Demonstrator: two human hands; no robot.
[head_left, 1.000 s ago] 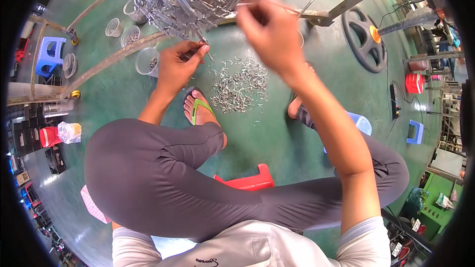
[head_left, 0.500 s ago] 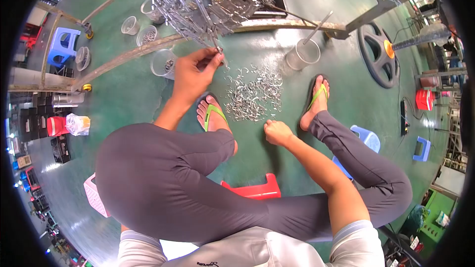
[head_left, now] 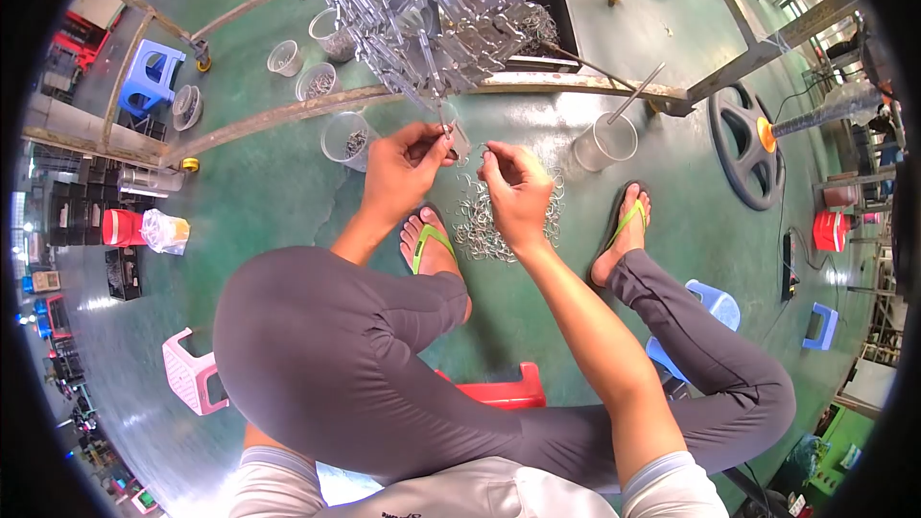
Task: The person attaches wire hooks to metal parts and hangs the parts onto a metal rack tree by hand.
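A dense cluster of shiny metal parts (head_left: 422, 19) hangs at the top middle. Below its lowest tip, my left hand (head_left: 398, 173) is closed in a pinch on the end of a hanging metal part (head_left: 444, 120). Just to the right, my right hand (head_left: 520, 194) pinches a small curved metal hook (head_left: 483, 147) between thumb and fingertips, apart from my left hand. Under my right hand, a loose pile of similar metal hooks (head_left: 477, 230) is spread on the green floor and partly hidden by that hand.
Clear plastic cups with small metal pieces, such as this cup (head_left: 347, 139), stand on the left. A clear container (head_left: 606, 142) with a stick stands right. A rusty metal frame bar (head_left: 278, 118) crosses ahead. A black tray (head_left: 566, 34) sits behind; a black wheel-shaped base (head_left: 748, 149) is at right.
My right hand has risen from the near edge of the pile to beside my left hand, now with a hook in its fingertips. My left hand stays at the cluster's lower tip.
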